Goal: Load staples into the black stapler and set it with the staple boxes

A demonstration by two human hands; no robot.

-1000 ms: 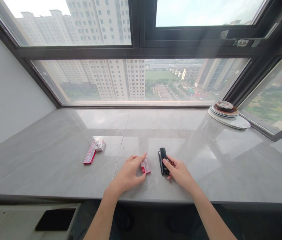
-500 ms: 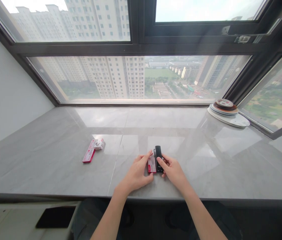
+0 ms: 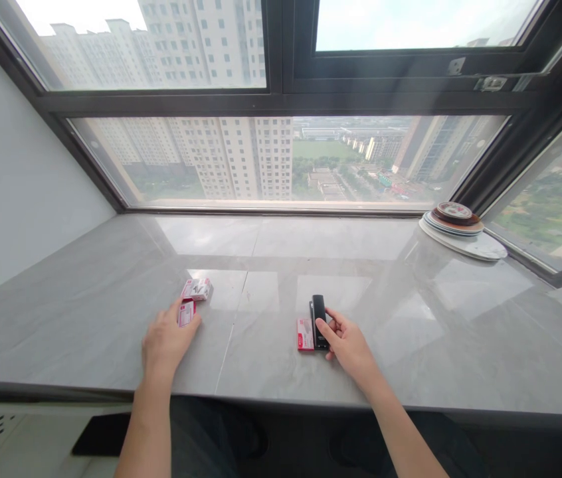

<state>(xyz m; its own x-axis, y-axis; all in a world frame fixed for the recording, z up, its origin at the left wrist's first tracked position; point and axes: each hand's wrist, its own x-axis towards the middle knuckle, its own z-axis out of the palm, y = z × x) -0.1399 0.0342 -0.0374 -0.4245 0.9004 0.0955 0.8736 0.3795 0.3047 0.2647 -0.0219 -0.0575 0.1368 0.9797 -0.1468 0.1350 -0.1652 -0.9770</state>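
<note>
On the left of the grey countertop, my left hand has its fingers and thumb around a small red-and-white box, partly hidden by the hand. Just beyond it, touching or nearly so, lies a second small box, white and pink with a dark picture. My right hand grips a black stapler from its right side, thumb on top and fingers curled along the edge. Against the stapler's left side rests another flat red-and-white box, with neither hand on it.
A stack of plates stands in the far right corner by the window. The grey stone countertop ends at a front edge close to my body. A dark flat object lies on a white surface below, at the left.
My left hand has left the box beside the stapler and moved left to the small boxes, closing around the nearer one. My right hand stays on the stapler. The view has shifted slightly.
</note>
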